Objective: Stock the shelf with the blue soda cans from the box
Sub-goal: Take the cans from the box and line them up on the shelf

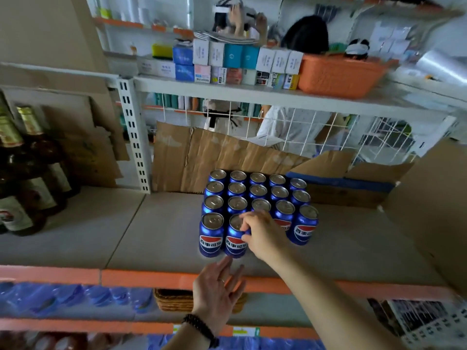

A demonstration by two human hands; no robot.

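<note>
Blue soda cans (255, 198) stand near the shelf's (151, 223) front edge — right hand (262, 234) pinches a front-row can (233, 242); left hand's (217, 296) fingers spread below.

Both forearms are bare, with no sleeve in view on either. The left hand (217, 291) wears a thin, pale ring (222, 280) on one finger. Around the left wrist sits a bracelet (202, 330) of dark, round beads, wound in what looks like two strands lying side by side. The right hand (262, 233) carries no ring that can be seen, and its wrist and forearm are bare of any band or watch.
</note>
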